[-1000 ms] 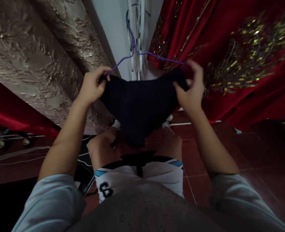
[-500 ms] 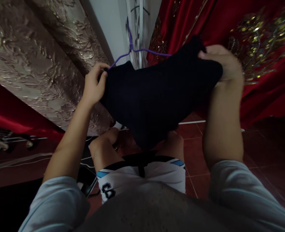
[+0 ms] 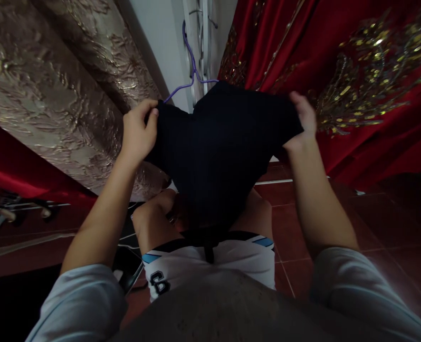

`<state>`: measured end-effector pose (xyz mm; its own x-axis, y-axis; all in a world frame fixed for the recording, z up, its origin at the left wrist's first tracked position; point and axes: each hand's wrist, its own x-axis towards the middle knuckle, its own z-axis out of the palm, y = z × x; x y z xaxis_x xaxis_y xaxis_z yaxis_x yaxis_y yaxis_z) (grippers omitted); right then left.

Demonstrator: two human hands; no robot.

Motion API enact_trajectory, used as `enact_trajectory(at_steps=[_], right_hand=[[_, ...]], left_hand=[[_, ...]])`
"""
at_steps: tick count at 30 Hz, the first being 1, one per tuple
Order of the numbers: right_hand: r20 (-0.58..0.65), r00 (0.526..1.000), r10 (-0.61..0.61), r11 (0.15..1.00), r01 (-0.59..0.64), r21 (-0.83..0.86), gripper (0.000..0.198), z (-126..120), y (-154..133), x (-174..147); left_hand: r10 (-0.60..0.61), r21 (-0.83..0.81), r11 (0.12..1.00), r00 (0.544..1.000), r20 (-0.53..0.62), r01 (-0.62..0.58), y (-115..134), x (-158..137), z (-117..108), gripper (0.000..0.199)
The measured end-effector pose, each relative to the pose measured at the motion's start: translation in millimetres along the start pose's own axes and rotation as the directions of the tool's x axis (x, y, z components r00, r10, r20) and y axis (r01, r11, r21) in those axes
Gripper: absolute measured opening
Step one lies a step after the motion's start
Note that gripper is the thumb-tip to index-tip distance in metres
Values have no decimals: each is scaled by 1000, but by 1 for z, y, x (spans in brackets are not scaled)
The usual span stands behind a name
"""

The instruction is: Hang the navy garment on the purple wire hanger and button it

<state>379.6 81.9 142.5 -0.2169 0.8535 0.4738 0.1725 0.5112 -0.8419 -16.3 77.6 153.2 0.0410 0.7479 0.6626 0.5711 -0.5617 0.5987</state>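
Observation:
A dark navy garment (image 3: 221,147) is stretched between my two hands above my knees; its exact kind is hard to make out in the low light. My left hand (image 3: 139,128) pinches its upper left corner, right beside the end of a purple hanger (image 3: 179,88). The hanger's hook and neck rise above the cloth, while the right arm of the hanger disappears under the fabric. My right hand (image 3: 305,118) is closed on the garment's right edge, with part of the fingers hidden by cloth and slightly blurred.
A patterned beige curtain (image 3: 64,90) hangs at left. Red fabric with gold sequins (image 3: 367,80) hangs at right. A white metal rack (image 3: 205,42) stands ahead. Red floor tiles (image 3: 292,213) lie below. A dark device (image 3: 127,263) and white cables are by my left leg.
My right hand has come left and down, drawing the garment's right side over the hanger's right arm. Now more of that arm is covered. My left hand has barely moved.

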Motion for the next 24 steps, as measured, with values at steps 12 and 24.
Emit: enact_trajectory(at_steps=[12, 24], right_hand=[[-114, 983, 145, 883, -77, 463, 39, 62, -95, 1], [314, 947, -66, 883, 202, -424, 90, 146, 35, -39]], left_hand=[[-1, 108, 994, 1000, -5, 2, -25, 22, 5, 31], [-62, -404, 902, 973, 221, 149, 51, -55, 31, 18]])
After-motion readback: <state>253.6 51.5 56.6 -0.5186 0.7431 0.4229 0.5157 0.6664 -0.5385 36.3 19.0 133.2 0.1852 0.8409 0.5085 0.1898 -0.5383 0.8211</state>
